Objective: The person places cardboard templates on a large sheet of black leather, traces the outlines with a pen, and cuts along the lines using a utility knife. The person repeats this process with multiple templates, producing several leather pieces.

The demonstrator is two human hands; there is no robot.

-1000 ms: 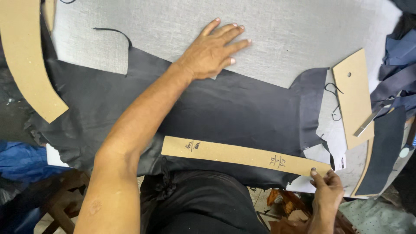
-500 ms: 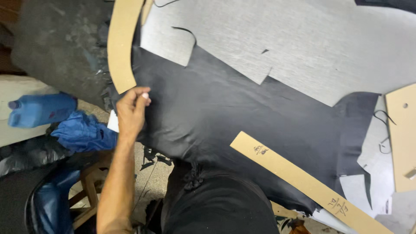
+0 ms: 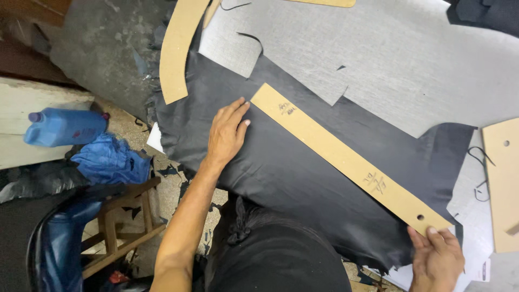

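1. The right hand (image 3: 437, 258), at about 5 o'clock in the view, takes the near end of the long cardboard strip (image 3: 346, 156); its grip is a pinch, thumb on top of the strip beside a small punched hole.
2. The left hand (image 3: 226, 132), at roughly 9 o'clock from the middle, lies palm down on the black leather hide (image 3: 303, 178), its grip spread flat with the fingertips touching the strip's far end.
3. The strip runs slantwise from 10 o'clock to 4 o'clock across the hide, lying flat on it, with pen marks near both ends.
4. The hide covers the near part of the counter (image 3: 97, 48), its ragged edge hanging at 7 o'clock.
5. To the left, off the counter at 9 o'clock, a blue bottle (image 3: 65, 127) lies on a pale ledge above a blue cloth (image 3: 111, 161) and a wooden stool (image 3: 127, 224).
6. Farther off, grey fabric (image 3: 411, 59) overlaps the hide's far edge.
7. A curved cardboard pattern (image 3: 178, 48) sits at 11 o'clock, and another cardboard piece (image 3: 503, 184) lies at 3 o'clock.
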